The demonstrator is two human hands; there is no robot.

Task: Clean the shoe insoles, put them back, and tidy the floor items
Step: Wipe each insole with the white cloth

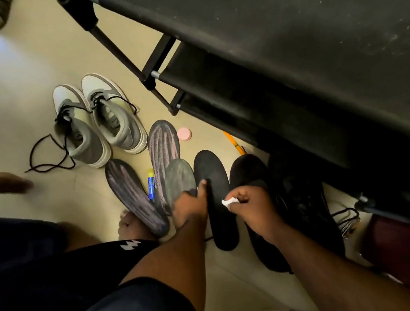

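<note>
**Wiping the black insole**

Cream floor tiles point(32, 81) beside the dark rack point(278, 67) carry everything. Your left hand point(192, 206) grips the black insole point(212, 170) by its edge, thumb on top, above the floor. Your right hand point(252, 205) pinches a small white wipe point(229, 202) at that insole's rim. You look mid-clean; next, draw the wipe along its length. Three wiped-looking insoles point(163, 145) lie near the grey sneakers point(100, 122).
</note>
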